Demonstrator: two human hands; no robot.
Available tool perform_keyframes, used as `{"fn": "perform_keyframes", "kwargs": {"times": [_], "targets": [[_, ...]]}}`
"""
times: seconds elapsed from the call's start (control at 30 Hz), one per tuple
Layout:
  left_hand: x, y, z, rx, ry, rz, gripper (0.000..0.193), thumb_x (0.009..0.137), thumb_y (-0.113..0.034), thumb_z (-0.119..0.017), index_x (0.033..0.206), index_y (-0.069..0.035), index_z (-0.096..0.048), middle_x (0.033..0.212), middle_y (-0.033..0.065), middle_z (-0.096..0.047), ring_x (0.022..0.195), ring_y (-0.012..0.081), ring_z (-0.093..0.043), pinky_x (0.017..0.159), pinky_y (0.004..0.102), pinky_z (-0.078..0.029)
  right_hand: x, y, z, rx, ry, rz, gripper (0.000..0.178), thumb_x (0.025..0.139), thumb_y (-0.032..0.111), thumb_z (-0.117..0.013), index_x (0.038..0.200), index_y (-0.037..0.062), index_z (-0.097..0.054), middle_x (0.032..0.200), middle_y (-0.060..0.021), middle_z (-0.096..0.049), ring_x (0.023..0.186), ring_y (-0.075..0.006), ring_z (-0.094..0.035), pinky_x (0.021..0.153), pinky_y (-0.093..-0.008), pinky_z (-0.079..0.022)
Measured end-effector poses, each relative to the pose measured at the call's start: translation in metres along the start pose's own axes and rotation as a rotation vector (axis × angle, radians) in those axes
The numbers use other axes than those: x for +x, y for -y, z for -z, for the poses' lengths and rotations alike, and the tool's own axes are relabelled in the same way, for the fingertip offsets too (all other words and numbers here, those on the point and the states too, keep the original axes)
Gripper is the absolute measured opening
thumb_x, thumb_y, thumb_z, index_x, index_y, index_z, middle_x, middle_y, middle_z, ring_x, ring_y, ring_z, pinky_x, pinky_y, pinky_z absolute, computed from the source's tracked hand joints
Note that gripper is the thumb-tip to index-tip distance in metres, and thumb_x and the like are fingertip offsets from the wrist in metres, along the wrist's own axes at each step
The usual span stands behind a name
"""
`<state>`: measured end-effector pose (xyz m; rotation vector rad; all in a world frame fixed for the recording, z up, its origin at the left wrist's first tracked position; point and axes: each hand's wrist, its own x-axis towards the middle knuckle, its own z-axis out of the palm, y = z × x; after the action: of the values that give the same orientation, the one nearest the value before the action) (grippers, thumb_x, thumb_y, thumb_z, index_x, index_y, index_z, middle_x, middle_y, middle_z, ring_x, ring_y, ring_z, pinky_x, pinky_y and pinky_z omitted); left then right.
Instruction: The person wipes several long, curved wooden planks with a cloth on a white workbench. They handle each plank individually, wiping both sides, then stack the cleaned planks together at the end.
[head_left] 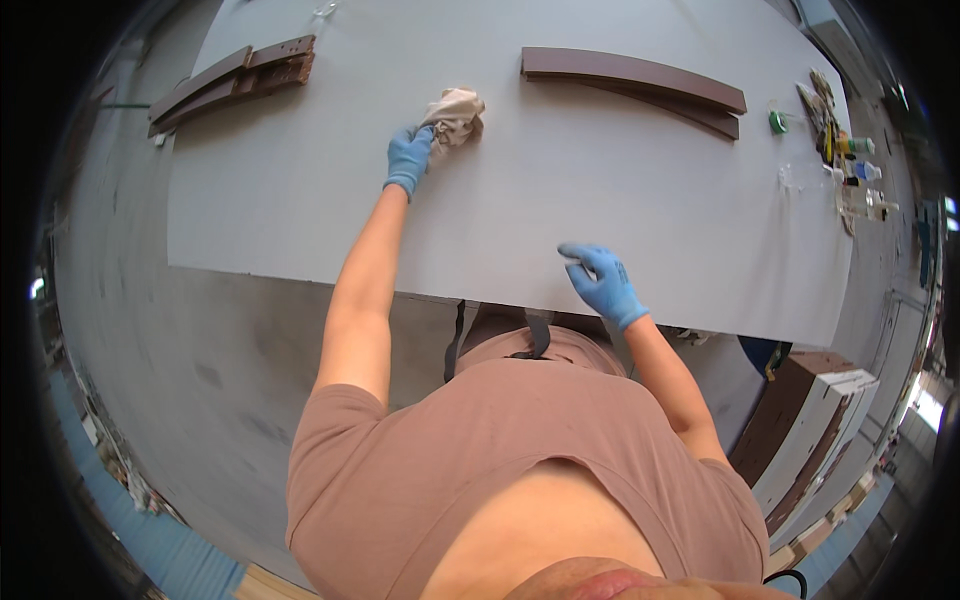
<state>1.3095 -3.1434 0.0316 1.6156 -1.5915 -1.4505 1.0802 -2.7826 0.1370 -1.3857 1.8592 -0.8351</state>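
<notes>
My left hand (408,160), in a blue glove, is closed on a crumpled cream cloth (458,112) that rests on the grey table (290,200). Over the table's near edge is my right hand (606,288), also blue-gloved. Its fingers are bent, with a gap between them and the thumb, and nothing shows in it. Beyond it, at the back right, lie curved brown slats (630,75), one partly under another. More brown pieces (240,80), joined or stacked with rough ends, lie at the far left corner.
Along the table's right edge are a green tape roll (778,122), several small bottles (862,172) and hand tools (822,110). A clear object (325,9) sits at the far edge. Brown and white boards (810,420) stand on the floor at the right.
</notes>
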Motion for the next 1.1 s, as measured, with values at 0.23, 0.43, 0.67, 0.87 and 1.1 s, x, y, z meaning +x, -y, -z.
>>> {"fn": "perform_keyframes", "kwargs": {"times": [0.23, 0.43, 0.67, 0.87, 1.1], "targets": [[-0.096, -0.031, -0.084, -1.063, 0.929, 0.241, 0.048, 0.111, -0.039, -0.045, 0.147, -0.010, -0.056, 0.130, 0.0104, -0.071, 0.109, 0.0271, -0.072, 0.094, 0.0446, -0.060, 0.094, 0.025, -0.028, 0.840, -0.267, -0.292, 0.056, 0.102, 0.033, -0.071, 0.146, 0.0027, -0.055, 0.133, -0.0070, -0.068, 0.116, -0.0213, -0.068, 0.101, -0.0357, -0.055], [-0.150, -0.069, -0.128, -1.023, 0.822, 0.337, 0.043, 0.111, -0.036, -0.048, 0.141, -0.006, -0.059, 0.125, 0.0089, -0.071, 0.106, 0.0231, -0.071, 0.091, 0.0396, -0.060, 0.103, 0.021, -0.015, 1.174, -0.290, -0.306, 0.056, 0.102, 0.039, -0.073, 0.143, 0.0055, -0.055, 0.129, -0.0040, -0.063, 0.114, -0.0141, -0.064, 0.093, -0.0325, -0.058], [-0.179, -0.096, -0.167, -0.715, 0.493, 0.148, 0.039, 0.112, -0.038, -0.053, 0.131, -0.006, -0.063, 0.110, 0.0024, -0.068, 0.094, 0.0120, -0.067, 0.075, 0.0299, -0.058, 0.086, 0.008, 0.023, 1.407, -0.385, -0.318, 0.048, 0.099, 0.030, -0.075, 0.136, 0.0025, -0.062, 0.118, -0.0022, -0.068, 0.101, -0.0115, -0.066, 0.084, -0.0290, -0.056], [-0.169, -0.091, -0.204, -1.053, 0.697, 0.281, 0.075, 0.103, -0.061, -0.058, 0.155, -0.008, -0.048, 0.151, 0.0136, -0.058, 0.137, 0.0292, -0.058, 0.120, 0.0445, -0.046, 0.064, -0.010, 0.062, 0.908, -0.482, -0.412, 0.040, 0.099, 0.024, -0.073, 0.128, -0.0034, -0.069, 0.117, -0.0096, -0.074, 0.104, -0.0140, -0.069, 0.092, -0.0308, -0.056], [-0.142, -0.112, -0.255, -1.492, 1.281, 0.644, 0.060, 0.107, -0.041, -0.061, 0.153, -0.005, -0.050, 0.151, 0.0178, -0.059, 0.136, 0.0358, -0.059, 0.118, 0.0505, -0.047, 0.034, -0.045, 0.102, 1.030, -0.305, -0.465, 0.050, 0.097, 0.023, -0.077, 0.136, -0.0045, -0.064, 0.125, -0.0104, -0.072, 0.110, -0.0162, -0.068, 0.096, -0.0312, -0.055]]}}
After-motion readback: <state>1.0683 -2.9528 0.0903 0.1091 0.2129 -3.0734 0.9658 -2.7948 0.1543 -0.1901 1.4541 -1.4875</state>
